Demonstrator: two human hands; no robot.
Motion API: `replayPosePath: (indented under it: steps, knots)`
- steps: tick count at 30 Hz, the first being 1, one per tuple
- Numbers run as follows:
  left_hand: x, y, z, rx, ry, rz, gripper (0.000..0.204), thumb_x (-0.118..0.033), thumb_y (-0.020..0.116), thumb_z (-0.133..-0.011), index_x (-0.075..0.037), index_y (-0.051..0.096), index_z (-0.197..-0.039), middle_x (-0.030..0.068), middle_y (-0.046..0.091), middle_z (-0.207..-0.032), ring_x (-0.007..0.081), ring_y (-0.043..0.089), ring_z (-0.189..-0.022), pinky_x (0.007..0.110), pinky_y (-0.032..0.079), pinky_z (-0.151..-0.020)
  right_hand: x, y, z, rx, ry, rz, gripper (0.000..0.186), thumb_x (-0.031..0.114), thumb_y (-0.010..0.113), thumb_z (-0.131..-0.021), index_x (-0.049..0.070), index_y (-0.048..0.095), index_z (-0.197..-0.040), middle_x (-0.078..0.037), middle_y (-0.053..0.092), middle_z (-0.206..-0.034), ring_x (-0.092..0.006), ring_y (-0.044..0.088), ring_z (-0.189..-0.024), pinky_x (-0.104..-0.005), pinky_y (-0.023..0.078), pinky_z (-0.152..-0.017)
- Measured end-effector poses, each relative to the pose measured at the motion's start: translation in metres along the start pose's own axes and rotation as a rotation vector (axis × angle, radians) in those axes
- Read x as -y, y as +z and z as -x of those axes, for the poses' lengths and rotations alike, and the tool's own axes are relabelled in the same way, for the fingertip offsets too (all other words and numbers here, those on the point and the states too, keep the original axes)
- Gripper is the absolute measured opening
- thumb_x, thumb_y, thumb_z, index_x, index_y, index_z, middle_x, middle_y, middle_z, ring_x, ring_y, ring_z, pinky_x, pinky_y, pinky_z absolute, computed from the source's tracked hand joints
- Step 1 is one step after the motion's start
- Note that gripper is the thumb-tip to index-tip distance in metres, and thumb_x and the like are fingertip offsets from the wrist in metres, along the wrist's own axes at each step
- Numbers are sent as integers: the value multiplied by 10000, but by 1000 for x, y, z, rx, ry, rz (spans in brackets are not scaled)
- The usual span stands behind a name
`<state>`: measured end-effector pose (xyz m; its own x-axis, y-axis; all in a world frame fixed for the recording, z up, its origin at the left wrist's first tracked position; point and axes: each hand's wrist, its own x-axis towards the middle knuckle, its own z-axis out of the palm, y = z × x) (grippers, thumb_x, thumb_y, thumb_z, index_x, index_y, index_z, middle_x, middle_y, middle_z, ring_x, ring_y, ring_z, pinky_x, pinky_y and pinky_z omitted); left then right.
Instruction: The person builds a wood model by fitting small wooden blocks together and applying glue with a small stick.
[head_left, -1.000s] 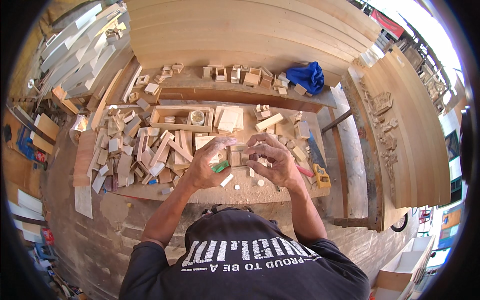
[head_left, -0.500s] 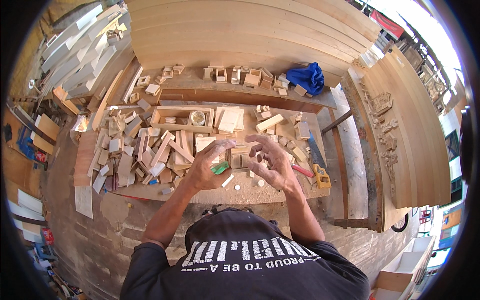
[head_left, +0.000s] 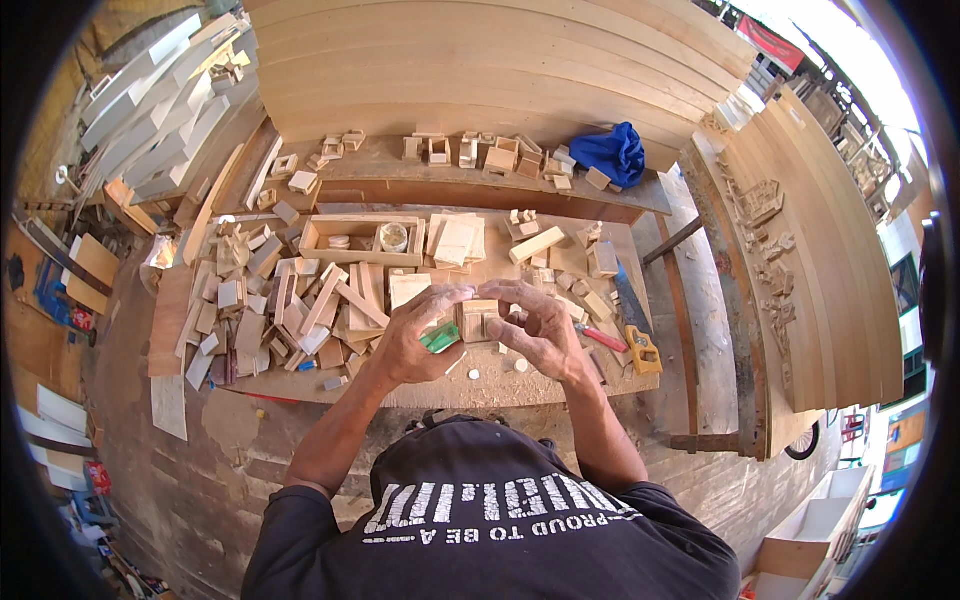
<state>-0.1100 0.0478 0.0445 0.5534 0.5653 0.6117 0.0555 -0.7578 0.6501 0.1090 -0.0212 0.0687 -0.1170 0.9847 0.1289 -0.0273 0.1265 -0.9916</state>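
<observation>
Roughly midway along the table (head_left: pixel 430 392), a small wooden box (head_left: pixel 479 325) sits between the person's two hands. Just left of the box, the left hand (head_left: pixel 420 338) curves with thumb and fingers apart around a green object (head_left: pixel 440 338); whether it grips that object, I cannot tell. Right of the box, the right hand (head_left: pixel 540 330) arches with its thumb low and fingers high, close against the box's right side; contact is unclear.

Nearer the person than the box, a strip of sawdusty tabletop with two pale discs (head_left: pixel 520 366) runs to the table's front edge. Left of the box, beyond the left hand, a heap of wood offcuts (head_left: pixel 250 315) crowds the surface. Right of it, past the right hand, lie a red-handled tool (head_left: pixel 605 339) and a saw (head_left: pixel 640 348), the latter along the table's right edge. Beyond the box come stacked flat boards (head_left: pixel 456 240) and, farther left, a long tray (head_left: pixel 310 237).

Fingers cover the box's sides, overlapping pieces bury much of the heap, and the green object's shape is hard to read.
</observation>
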Motion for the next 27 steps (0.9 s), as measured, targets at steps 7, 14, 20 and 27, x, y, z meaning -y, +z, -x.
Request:
replayPosePath:
  steps: [7, 14, 20, 27]
  knots:
    - [1, 3, 1, -11, 18, 4, 670, 30, 772, -678, -34, 577, -1316, 174, 660, -1283, 346, 659, -1175, 404, 539, -999, -3, -1, 0, 0, 3, -29, 399, 150, 795, -897, 53, 693, -1270, -65, 599, -1315, -129, 544, -1030, -255, 532, -790]
    - [2, 5, 2, -11, 16, 16, 655, 37, 762, -680, -31, 582, -1306, 167, 662, -1278, 341, 663, -1164, 401, 541, -992, 1, -3, 1, 12, 23, -26, 380, 114, 779, -907, 42, 692, -1271, -50, 604, -1287, -111, 516, -1022, -247, 506, -814]
    - [0, 4, 1, 7, -40, 30, 644, 32, 763, -680, -27, 591, -1297, 163, 664, -1277, 334, 660, -1167, 392, 527, -1006, 6, -6, 2, -53, -78, -22, 391, 97, 795, -879, 14, 691, -1247, -77, 600, -1253, -125, 520, -1021, -266, 474, -841]
    - [3, 3, 0, -11, -72, 103, 633, 6, 834, -666, 0, 623, -1263, 183, 673, -1268, 308, 671, -1168, 400, 537, -1005, 7, -12, 13, -42, -327, 199, 372, 71, 818, -836, -9, 698, -1179, -96, 596, -1167, -163, 547, -1000, -305, 449, -843]
